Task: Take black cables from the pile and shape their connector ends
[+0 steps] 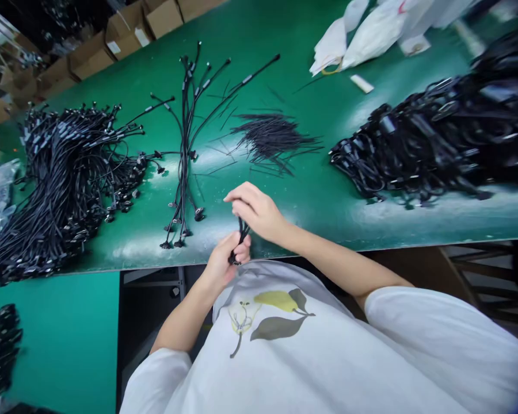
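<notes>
My left hand (221, 263) and my right hand (254, 211) meet just off the green workbench's front edge, both gripping a short bundle of black cable (240, 238). Its far end is hidden by my fingers. A few loose black wire harnesses with metal connectors (185, 149) lie spread on the bench just beyond my hands. Their nearest connectors (176, 233) sit a little to the left of my left hand. A heap of thin, cut black wires (271, 138) lies farther ahead, beyond my right hand.
A large pile of black harnesses (69, 184) lies on the bench's left side, and a heap of coiled black cables (431, 138) lies on the right. White plastic bags (362, 34) sit at the far edge. Cardboard boxes (116, 40) stand beyond the bench. A lower green surface (56, 345) holds more black cable at lower left.
</notes>
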### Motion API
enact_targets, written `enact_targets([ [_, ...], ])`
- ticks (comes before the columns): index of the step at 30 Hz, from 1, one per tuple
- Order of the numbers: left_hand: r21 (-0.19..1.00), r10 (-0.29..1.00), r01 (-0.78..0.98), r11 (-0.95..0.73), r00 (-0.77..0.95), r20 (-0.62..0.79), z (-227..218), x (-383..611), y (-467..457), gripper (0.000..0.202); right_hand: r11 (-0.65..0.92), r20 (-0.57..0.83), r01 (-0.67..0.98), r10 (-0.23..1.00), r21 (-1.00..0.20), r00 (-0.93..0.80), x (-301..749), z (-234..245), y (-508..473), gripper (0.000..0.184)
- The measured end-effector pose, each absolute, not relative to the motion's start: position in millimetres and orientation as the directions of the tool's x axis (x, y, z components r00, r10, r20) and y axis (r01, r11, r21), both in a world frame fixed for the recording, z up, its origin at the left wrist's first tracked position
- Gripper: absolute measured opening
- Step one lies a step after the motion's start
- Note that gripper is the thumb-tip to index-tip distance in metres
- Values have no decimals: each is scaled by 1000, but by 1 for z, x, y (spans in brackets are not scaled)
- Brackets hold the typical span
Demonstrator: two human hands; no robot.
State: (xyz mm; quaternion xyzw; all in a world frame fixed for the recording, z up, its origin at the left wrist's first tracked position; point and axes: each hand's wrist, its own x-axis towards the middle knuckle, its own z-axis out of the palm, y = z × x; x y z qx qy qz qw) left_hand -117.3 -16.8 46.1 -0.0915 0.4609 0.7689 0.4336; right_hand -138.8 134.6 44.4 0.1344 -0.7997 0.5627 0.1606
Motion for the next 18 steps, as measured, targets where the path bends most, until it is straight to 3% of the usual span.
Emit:
enact_targets([
  [2,710,546,-692,-131,-648,-531,43,-120,-24,40,571,567,-636,-328,-518,-756,-127,44,148,26],
  [3,748,540,-661,-68,-654,-529,41,-121,-28,43,605,540,-714,-491,-353,-683,-121,44,153,28],
  [5,805,572,-585,103,-627,-529,37,-122,-35,46,610,360,-773,-692,-172,-626,-110,40,159,30],
  [9,839,719,-412,357,-452,-528,35,-118,-42,44,604,82,-780,-779,-165,-621,-96,28,164,45],
  [12,866,774,-276,417,-391,-497,34,-113,-44,40,573,26,-802,-811,-170,-585,-89,20,166,45],
  [16,845,754,45,532,-480,-449,27,-108,-44,36,582,-9,-797,-808,-160,-589,-86,10,165,38],
  [18,836,712,39,547,-547,-440,21,-104,-44,37,579,-7,-787,-807,-213,-591,-89,10,164,36],
])
